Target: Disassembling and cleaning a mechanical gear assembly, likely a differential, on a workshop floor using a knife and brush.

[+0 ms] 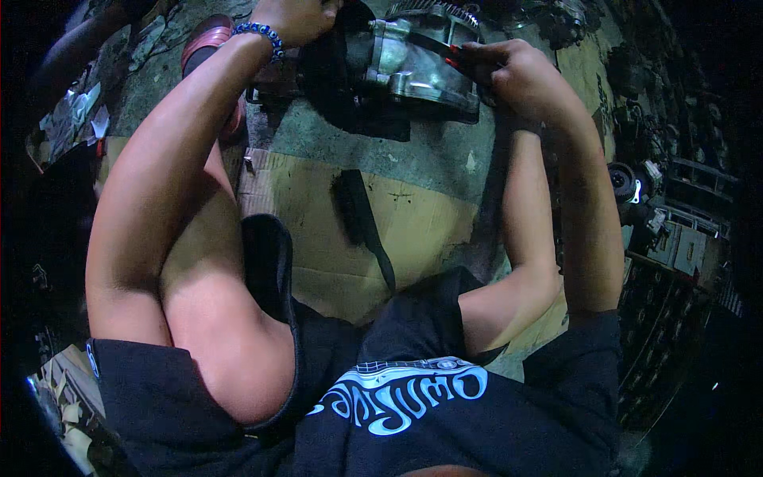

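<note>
A silver-grey metal engine casing (409, 67) stands on the floor ahead of me, with a toothed or finned edge at its far side. My right hand (517, 75) is closed around a slim dark tool (433, 46) with red on its handle. The tool lies across the casing's upper face, and its exact kind is unclear. My left hand (294, 20) is at the top edge of the view, fingers curled beside a black, shadowed part left of the casing. What those fingers hold is hidden. A black brush (362, 211) lies on cardboard (310, 191) between my legs.
Bare concrete (318, 135) shows between the cardboard and the casing. A reddish sandal (211, 40) is on my left foot. Various metal parts, including a round pulley-like piece (624, 183), crowd the dark right side. Scraps of paper (79, 107) litter the left.
</note>
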### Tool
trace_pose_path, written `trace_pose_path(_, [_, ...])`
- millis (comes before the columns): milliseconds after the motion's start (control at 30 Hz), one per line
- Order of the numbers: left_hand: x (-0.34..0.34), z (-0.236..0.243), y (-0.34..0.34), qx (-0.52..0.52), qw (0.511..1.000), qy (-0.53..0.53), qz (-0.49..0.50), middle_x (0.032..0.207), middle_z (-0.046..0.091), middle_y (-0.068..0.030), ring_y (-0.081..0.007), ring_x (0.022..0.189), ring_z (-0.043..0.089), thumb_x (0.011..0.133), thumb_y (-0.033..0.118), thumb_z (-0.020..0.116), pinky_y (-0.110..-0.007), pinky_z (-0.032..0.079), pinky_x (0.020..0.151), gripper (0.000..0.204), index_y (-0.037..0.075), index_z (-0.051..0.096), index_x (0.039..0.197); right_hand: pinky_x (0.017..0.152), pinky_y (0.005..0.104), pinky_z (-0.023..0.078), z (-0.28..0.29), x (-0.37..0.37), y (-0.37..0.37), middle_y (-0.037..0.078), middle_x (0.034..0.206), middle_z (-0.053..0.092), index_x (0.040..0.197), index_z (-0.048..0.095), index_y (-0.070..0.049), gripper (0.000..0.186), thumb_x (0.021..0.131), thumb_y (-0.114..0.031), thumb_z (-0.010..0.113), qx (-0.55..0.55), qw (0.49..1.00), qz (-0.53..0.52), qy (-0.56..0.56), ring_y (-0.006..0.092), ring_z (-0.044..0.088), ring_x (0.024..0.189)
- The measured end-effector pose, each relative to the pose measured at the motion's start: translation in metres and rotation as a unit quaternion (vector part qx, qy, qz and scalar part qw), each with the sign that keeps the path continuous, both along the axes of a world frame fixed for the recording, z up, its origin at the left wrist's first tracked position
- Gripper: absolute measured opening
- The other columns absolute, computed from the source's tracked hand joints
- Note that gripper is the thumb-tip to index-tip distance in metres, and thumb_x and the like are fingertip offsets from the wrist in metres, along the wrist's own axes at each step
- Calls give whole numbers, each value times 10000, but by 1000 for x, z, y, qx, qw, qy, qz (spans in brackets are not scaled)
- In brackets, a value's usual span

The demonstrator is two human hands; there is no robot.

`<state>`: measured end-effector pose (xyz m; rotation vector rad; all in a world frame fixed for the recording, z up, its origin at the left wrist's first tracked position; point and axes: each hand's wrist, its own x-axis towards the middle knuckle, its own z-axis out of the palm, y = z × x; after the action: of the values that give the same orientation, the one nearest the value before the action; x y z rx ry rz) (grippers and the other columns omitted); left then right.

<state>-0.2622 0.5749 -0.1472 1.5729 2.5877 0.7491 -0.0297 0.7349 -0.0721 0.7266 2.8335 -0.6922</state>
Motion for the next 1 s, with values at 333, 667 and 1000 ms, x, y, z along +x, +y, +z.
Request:
trace_pose_path(333, [2, 2, -3, 15, 1000, -7, -11, 918, 659, -227, -401, 903, 630, 781, 190, 563, -467, 511, 803, 274, 36, 688, 970, 518, 330, 512, -3, -1, 11, 132, 793, 688, 1172, 659, -86, 419, 775, -56, 527, -12, 1000, 7, 0, 173, 618, 560])
trace_pose_path(667, [-1, -1, -1, -3, 1000, -17, -4, 883, 659, -230, -399, 869, 637, 745, 188, 575, -458, 512, 760, 272, 33, 690, 937, 520, 305, 498, 2, -4, 14, 84, 818, 707, 1149, 676, -84, 347, 828, -88, 546, 3, 999, 20, -30, 121, 607, 593])
trace_pose_path(1000, [-3, -2, -3, 5, 1000, -16, 5, 843, 652, -232, -405, 849, 637, 760, 206, 590, -462, 510, 753, 243, 9, 675, 875, 607, 297, 499, -2, -2, 19, 79, 858, 717, 1123, 692, -118, 266, 890, -156, 570, -32, 999, 5, 2, 130, 588, 625])
